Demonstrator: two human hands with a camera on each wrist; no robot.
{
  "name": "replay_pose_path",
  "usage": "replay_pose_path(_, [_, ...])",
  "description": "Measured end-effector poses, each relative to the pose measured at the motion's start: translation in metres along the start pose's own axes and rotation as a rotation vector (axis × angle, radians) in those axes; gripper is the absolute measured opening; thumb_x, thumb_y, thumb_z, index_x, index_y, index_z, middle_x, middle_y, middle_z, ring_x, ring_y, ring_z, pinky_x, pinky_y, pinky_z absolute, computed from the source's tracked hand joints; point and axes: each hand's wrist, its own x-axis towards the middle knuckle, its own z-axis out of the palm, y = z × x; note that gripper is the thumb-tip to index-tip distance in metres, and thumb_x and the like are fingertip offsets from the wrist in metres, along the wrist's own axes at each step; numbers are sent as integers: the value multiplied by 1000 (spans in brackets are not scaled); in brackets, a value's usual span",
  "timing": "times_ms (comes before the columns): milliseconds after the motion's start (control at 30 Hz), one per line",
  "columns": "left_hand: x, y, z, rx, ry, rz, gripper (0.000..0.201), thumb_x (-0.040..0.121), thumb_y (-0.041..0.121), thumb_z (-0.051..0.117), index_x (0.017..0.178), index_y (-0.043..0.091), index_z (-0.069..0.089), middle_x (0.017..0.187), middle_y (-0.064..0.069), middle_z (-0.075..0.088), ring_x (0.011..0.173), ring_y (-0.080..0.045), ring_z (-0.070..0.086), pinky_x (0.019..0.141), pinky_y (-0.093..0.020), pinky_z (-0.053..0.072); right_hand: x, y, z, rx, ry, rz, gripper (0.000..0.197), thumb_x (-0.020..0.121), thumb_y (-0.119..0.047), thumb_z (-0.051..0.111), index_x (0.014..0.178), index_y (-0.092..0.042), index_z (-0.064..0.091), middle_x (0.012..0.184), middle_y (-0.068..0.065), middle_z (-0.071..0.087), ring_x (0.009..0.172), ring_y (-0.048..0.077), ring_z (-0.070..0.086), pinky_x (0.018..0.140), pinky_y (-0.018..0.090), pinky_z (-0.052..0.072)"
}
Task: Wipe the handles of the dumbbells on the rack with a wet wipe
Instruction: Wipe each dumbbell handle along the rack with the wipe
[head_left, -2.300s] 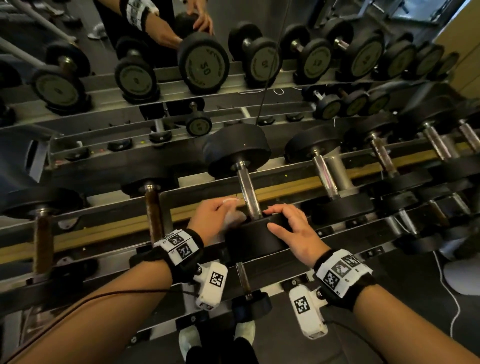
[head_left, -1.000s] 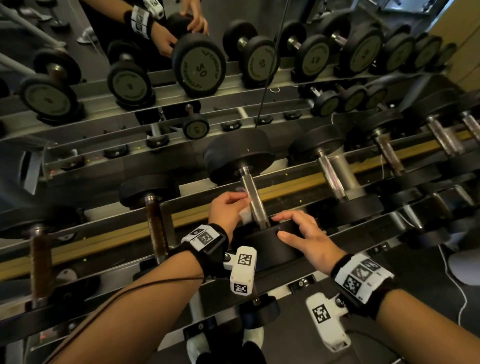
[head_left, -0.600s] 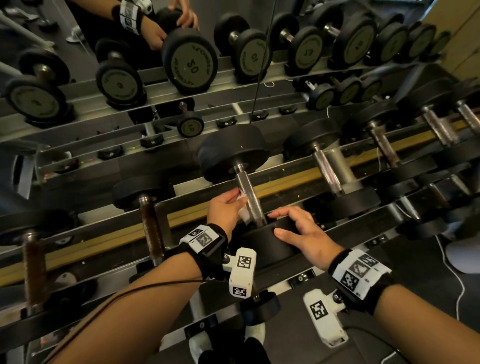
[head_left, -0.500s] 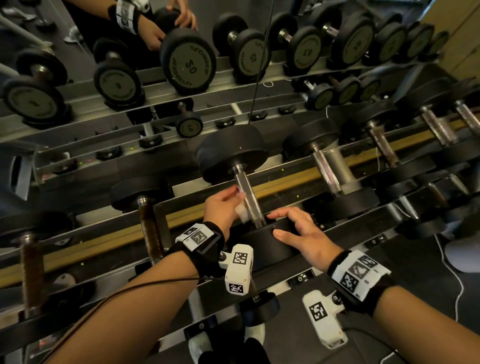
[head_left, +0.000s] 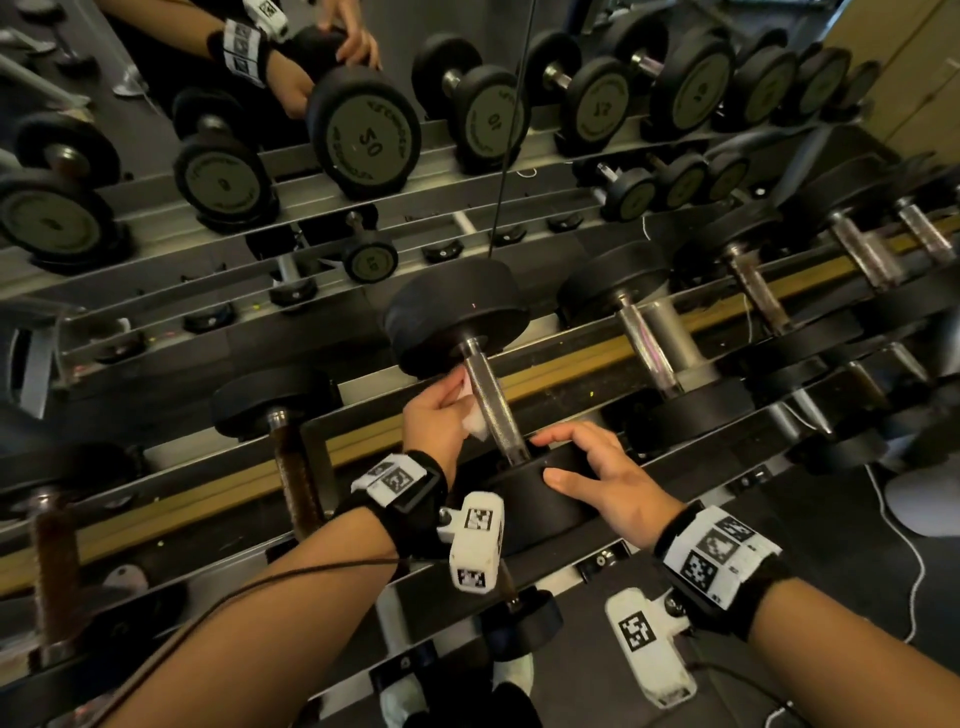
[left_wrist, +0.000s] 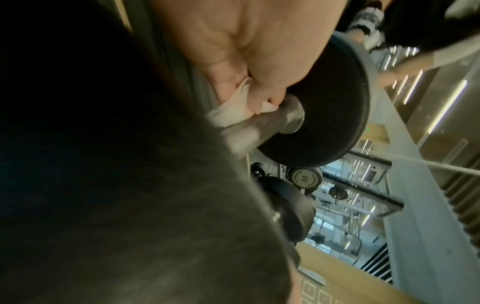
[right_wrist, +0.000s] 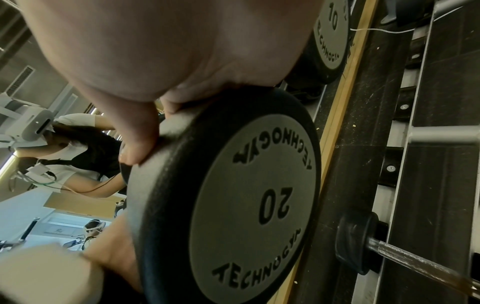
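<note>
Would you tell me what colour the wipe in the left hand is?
White; the wipe shows best in the left wrist view, pinched in the left hand.

black wristbands with white marker tags

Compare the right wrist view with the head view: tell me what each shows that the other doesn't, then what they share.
Only the right wrist view shows the flat end face of the dumbbell's near weight, marked 20 and TECHNOGYM.

Only the head view shows the left hand holding the wet wipe against the handle, plus the far weight, the neighbouring dumbbells and the rack.

Both show the right hand resting on the near weight's rim, fingers spread over it.
</note>
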Motion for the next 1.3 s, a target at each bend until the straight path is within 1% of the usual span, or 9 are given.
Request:
replay_pose_path(167, [-11,-10,-16,26,-130,-95,38,96,-6,50,125,16,63,116,-4,69,102,-17,69,67,-25,60,-1,-1,-1,12,-9,8,35,90,-19,68,121,-32,60,122,-21,48,125,-6,33,96,3,24])
replay_pose_path(400, [3,3,-1,-47,-11,28,42,93,-13,50,125,11,64,122,-8,68,112,-24,65,97,-43,54,-2,-2,0,25,6,18,35,90,-18,68,120,-32,60,123,-22,48,124,-9,32,95,1,23])
replay_pose_path(533, [-12,-11,-9,75,-81,-41,38,94,-9,52,105,24,66,115,-5,70,105,-20,69,85,-35,58,-2,-1,1,36,5,16,35,90,-18,69,119,-34,60,123,-22,48,125,-8,33,94,0,23])
replay_pose_path(667, [-22,-6,-17,115,-151,-67,34,95,-7,52,110,20,67,116,-5,70,97,-13,70,72,-27,60,-1,2,1,39,3,6,34,90,-20,69,118,-38,60,120,-25,49,123,-9,34,97,8,26])
replay_pose_path(867, [-1,19,-3,5,-20,15,45,93,-12,52,131,9,62,130,-10,64,119,-26,61,105,-46,49,-1,3,2,44,6,4,34,90,-22,69,115,-43,59,115,-32,48,120,-15,33,92,1,26])
replay_pose_path(1000, [-10,-3,-6,146,-59,8,47,93,-11,52,132,13,62,127,-9,67,110,-19,67,91,-34,57,-2,1,2,60,13,0,34,90,-21,68,116,-41,59,121,-21,48,121,-11,33,95,10,26])
replay_pose_path(1133, [-26,-19,-24,301,-211,-42,43,91,-10,56,121,18,68,122,-5,71,114,-17,67,102,-39,52,-3,1,1,69,8,3,34,90,-21,68,115,-43,59,119,-25,46,117,-15,33,94,10,27])
replay_pose_path(1200, [-28,-9,-32,254,-265,-97,42,80,-5,67,115,18,72,111,-4,76,101,-14,73,83,-31,60,-3,2,2,74,4,5,34,90,-21,68,115,-43,59,118,-26,45,118,-15,34,95,11,28])
replay_pose_path(1300, [-20,10,-31,150,-143,-70,41,79,-2,70,118,12,68,115,-10,73,103,-23,71,83,-38,60,-3,1,2,94,9,20,34,90,-22,68,115,-42,60,118,-26,45,120,-9,36,101,19,33])
